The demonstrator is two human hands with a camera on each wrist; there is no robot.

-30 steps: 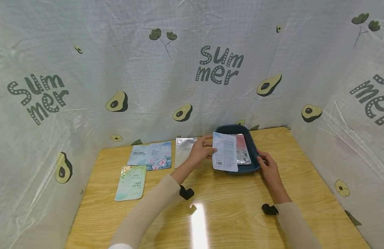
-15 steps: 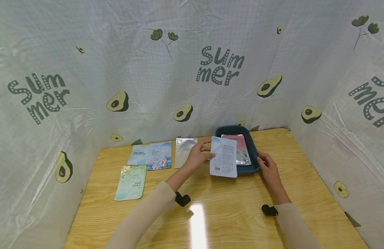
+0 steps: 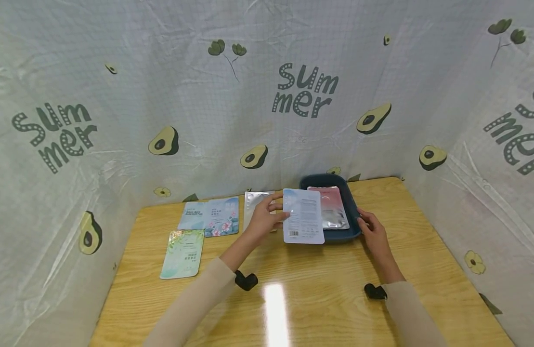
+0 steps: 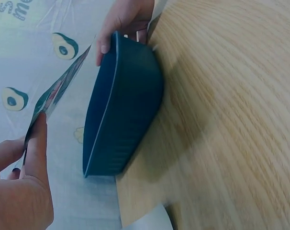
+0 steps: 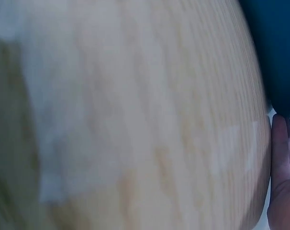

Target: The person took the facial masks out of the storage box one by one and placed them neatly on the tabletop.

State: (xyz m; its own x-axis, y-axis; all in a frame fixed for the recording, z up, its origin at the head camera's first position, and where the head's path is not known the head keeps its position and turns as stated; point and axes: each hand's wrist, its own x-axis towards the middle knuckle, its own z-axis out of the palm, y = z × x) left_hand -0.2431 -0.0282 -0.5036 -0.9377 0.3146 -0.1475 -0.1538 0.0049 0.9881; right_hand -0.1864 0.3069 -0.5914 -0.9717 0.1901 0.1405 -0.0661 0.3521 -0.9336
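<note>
My left hand pinches a pale blue and white face mask packet by its left edge, with the printed back and barcode facing me. The packet is raised in front of a dark blue plastic bin and covers its left part. In the left wrist view the same packet appears nearly edge-on between thumb and fingers, apart from the bin. My right hand holds the bin's right rim, fingers on both sides of the wall. Inside the bin lies a pink and silver mask packet, partly hidden.
Left of the bin lie a silver packet, partly behind my left hand, a floral blue packet, a light blue packet and a green packet. A printed curtain stands behind the wooden table.
My left hand has moved left with the mask packet, uncovering more of the pink and silver packet in the bin. The right hand and the bin have stayed put.
</note>
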